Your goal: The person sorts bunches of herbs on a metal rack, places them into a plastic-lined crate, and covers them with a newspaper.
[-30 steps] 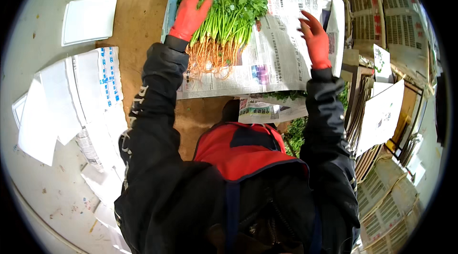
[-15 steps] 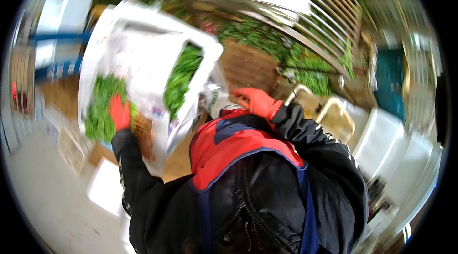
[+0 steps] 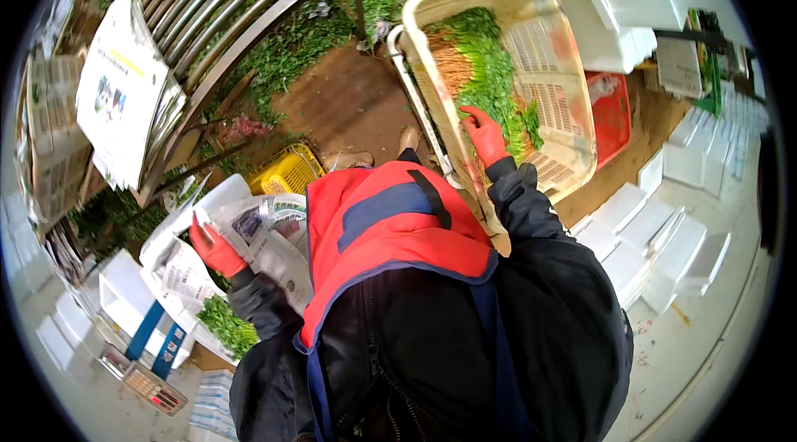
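Observation:
My right hand, in a red glove, reaches over the near side of a large cream plastic crate. Its fingers are loosely extended at the edge of the leafy greens, whose orange-brown root ends lie to the left. My left hand, gloved alike, is above a white foam box, fingers apart beside newspaper sheets. I cannot tell whether it touches the paper. More greens show at the box's near end; the paper covers part of its contents.
A slatted metal rack bears a stack of newspapers. A yellow basket stands near my feet, a red crate beyond the cream one. White foam boxes stand right; a scale is lower left. Loose leaves litter the ground.
I have turned to the right, so the foam box now lies lower left and the cream crate is in full view. My left hand has left the greens; my right hand has reached into the crate.

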Available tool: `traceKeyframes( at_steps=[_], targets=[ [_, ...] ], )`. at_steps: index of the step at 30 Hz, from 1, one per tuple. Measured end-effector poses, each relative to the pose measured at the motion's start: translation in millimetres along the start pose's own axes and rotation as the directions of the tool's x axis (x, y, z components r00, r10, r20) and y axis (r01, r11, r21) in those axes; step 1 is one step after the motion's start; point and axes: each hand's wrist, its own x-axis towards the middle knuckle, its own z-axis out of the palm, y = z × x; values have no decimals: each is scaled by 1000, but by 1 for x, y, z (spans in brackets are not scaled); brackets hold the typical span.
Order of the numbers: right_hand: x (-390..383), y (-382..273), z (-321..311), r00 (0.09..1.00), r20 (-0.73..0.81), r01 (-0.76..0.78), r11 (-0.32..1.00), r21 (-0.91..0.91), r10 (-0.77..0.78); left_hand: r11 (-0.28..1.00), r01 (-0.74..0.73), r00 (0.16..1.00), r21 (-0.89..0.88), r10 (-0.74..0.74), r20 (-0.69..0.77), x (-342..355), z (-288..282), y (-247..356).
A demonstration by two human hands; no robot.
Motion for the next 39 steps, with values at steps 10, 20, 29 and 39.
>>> traceKeyframes(
  at_steps=[10, 20, 29, 39],
  targets=[
    [37, 229, -20, 996, -87, -56, 907, -418, 21, 961, 171, 591, -218, 77, 803, -137, 229, 139],
    [135, 324, -94, 693, -648, -103, 933, 346, 317, 985, 162, 170, -59, 31, 985, -224, 330, 24],
    [85, 363, -99, 692, -607, -266, 920, 289, 391, 1000, -27, 165, 15, -10, 986, -212, 350, 56],
    [200, 273, 2, 938, -343, -57, 958, -280, -45, 991, 38, 229, 131, -137, 964, -223, 363, 38]
  ],
)
